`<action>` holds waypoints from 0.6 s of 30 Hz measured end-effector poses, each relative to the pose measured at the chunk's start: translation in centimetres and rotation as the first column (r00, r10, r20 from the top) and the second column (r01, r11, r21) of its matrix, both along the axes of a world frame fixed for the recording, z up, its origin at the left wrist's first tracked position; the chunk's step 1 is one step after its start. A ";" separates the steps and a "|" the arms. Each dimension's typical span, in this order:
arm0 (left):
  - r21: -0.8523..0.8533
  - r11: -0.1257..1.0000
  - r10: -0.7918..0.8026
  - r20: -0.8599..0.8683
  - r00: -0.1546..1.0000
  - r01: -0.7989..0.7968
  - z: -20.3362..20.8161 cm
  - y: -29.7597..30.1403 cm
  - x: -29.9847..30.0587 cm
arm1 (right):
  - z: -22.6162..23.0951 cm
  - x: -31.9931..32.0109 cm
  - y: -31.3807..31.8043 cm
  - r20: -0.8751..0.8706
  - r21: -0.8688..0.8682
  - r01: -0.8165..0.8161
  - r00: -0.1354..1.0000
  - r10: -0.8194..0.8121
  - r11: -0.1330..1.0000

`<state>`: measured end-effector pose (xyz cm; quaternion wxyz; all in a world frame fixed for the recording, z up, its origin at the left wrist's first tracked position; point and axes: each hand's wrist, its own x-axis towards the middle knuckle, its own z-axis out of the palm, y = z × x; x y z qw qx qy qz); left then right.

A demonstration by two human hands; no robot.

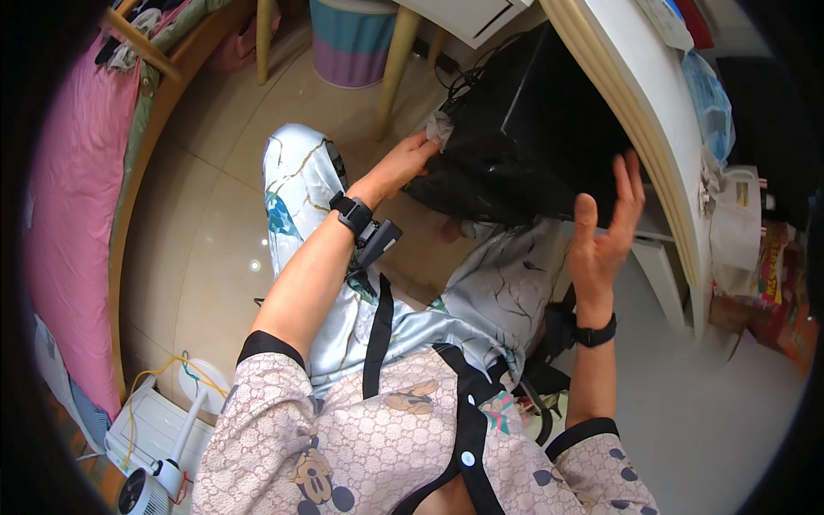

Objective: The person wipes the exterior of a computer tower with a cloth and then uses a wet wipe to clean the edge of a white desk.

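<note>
The left grip (414,160) grasps a crumpled pale wad (439,127) at the left side of a large black case (536,120). The right grip (601,247), spread and empty, hangs near its right side; a banded bin (352,47) stands beyond, leftward.

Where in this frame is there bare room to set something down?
The widest bare patch is the tiled floor between the pink bedding and the person's left leg. It's crowded around the black box: cables and a table leg to its left, plus the left hand holding a crumpled pale wipe.
</note>
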<state>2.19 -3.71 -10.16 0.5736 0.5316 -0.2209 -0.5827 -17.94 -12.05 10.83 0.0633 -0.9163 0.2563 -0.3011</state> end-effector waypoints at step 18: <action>0.101 0.992 0.077 -0.040 0.996 -0.073 -1.8 0.9 0.3 | -15.6 -6.7 -1.9 0.035 0.997 -0.045 0.988 -0.150 -0.066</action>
